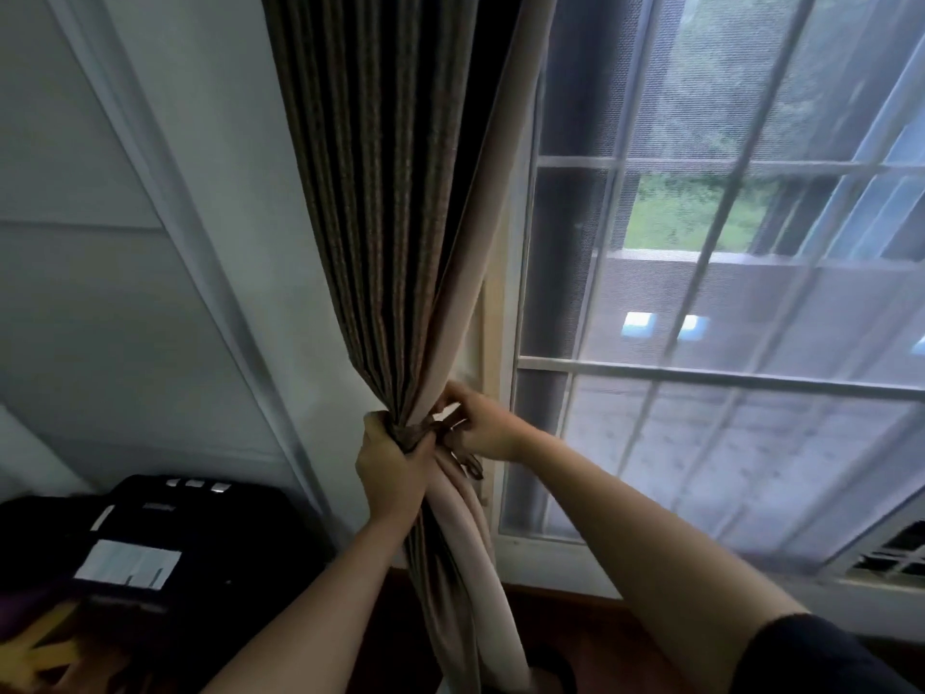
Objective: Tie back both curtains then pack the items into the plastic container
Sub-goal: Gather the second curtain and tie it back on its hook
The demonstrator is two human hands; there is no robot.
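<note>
View: head camera, the only one, looking at the window corner.
Curtain: brown striped curtain (pixel 380 232) with pale lining, gathered to a narrow waist at mid-frame, left of the window frame (pixel 493 343).
Left hand: left hand (pixel 393 473) wraps round the gathered curtain just under the waist.
Right hand: right hand (pixel 475 425) pinches the end of the brown tieback (pixel 415 437) beside the frame.
Step in hand: judged as fastening the tieback on this curtain.
Doing it well: hold the bunch tight, draw the band snug, fix it to the wall side, and smooth the folds before letting go.
Writing: white label (pixel 127 563) on the dark case (pixel 200 533) at lower left, too blurred to read.
Plastic container: not in view.
</note>
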